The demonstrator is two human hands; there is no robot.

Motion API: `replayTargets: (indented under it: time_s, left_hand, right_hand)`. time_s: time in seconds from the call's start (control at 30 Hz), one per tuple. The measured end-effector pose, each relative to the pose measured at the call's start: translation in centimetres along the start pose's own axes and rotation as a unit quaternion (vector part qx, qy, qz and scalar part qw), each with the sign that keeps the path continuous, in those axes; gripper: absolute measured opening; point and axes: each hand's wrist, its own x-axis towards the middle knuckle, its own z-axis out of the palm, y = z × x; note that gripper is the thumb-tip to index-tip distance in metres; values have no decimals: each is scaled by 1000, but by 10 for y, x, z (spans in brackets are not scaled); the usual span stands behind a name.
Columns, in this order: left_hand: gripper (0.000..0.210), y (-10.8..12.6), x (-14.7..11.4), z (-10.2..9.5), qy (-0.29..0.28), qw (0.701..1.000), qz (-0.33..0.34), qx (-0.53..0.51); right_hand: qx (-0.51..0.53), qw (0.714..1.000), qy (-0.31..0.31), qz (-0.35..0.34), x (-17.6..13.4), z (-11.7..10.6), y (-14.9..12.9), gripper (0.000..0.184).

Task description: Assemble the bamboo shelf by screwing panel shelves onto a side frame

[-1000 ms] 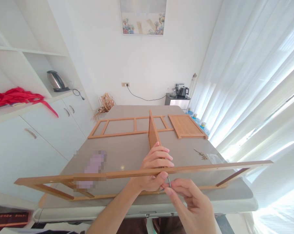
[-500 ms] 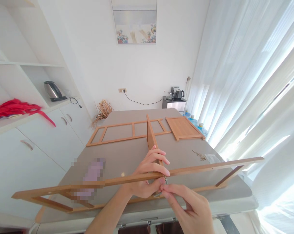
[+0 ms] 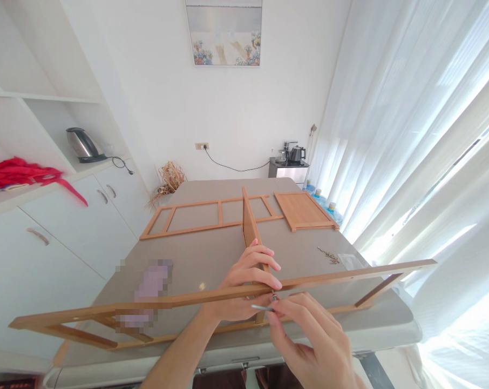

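A ladder-like wooden frame (image 3: 341,276) stands on edge along the near side of the table. Behind it, a wooden panel (image 3: 250,227) meets its rail at a right angle. My left hand (image 3: 248,281) is wrapped around that joint, fingers over the panel and rail, thumb below. Between the thumb and fingers of my right hand (image 3: 309,329) is a thin metal hex key (image 3: 262,308), its free arm pointing left. Just above it, a small metal bolt (image 3: 274,296) sits at the rail; the exact contact is partly hidden by my fingertips.
Another wooden frame (image 3: 180,233) and a stack of slatted panels (image 3: 305,210) lie farther back on the grey table (image 3: 204,254). Several screws (image 3: 329,256) rest beside a clear plastic bag (image 3: 352,261) at right. A blurred pinkish item (image 3: 153,281) is at left.
My right hand has turned the hex key, whose free arm has swung up to nearly level. My left hand keeps its hold on the joint. The view has shifted slightly.
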Motion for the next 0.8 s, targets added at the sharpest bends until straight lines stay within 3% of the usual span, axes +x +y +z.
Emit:
replayTargets:
  time_s: [0.13,0.3,0.43,0.57,0.7,0.8]
  left_hand:
    - [12,1,0,4,19,1000,-6,-2]
    - [13,4,0,7,34,999,4,14]
    - [13,4,0,8,42,999,1,35]
    - [31,2,-1,9,43,998,-1,44]
    - [37,1,0,9,45,998,-10,38]
    - [36,2,-1,9,49,998,-3,40]
  right_hand:
    - [-5,997,6,82,-3,4,-4,21]
    - [63,983,10,174,-9,5,-2,41]
    - [107,974,-7,198,-13,1,2,27]
    - [41,989,-51,134,-13,-5,5,8]
    - [-137,990,0,15,-4,-13,9,9]
    - [-155,985,-45,-56,8,-21,14,10]
